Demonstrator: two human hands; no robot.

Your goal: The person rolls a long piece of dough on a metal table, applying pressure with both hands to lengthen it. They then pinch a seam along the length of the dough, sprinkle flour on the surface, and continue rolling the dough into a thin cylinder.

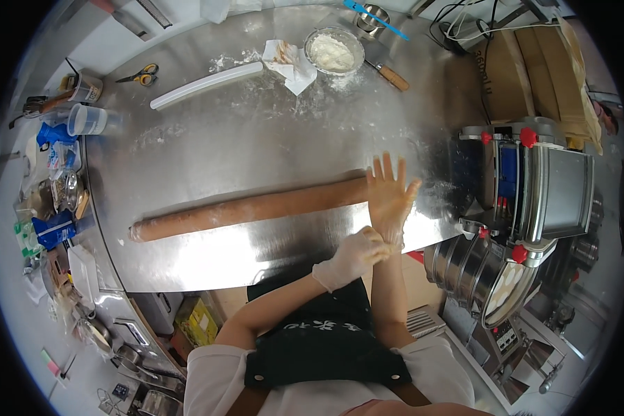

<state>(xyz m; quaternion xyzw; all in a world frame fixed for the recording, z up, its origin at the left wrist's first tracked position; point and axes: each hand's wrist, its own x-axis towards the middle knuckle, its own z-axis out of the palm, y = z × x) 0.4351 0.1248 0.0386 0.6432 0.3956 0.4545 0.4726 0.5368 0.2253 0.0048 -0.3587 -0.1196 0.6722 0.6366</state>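
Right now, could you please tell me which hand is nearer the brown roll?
Right. The right hand is by the brown roll, at its right end; the left hand is farther back, at the right wrist.

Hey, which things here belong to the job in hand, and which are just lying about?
Seemingly in use:
long brown roll
left hand, closed on the right glove
right hand, open, fingers spread

Probably just lying about:
scissors
white strip
wooden-handled tool
blue utensil
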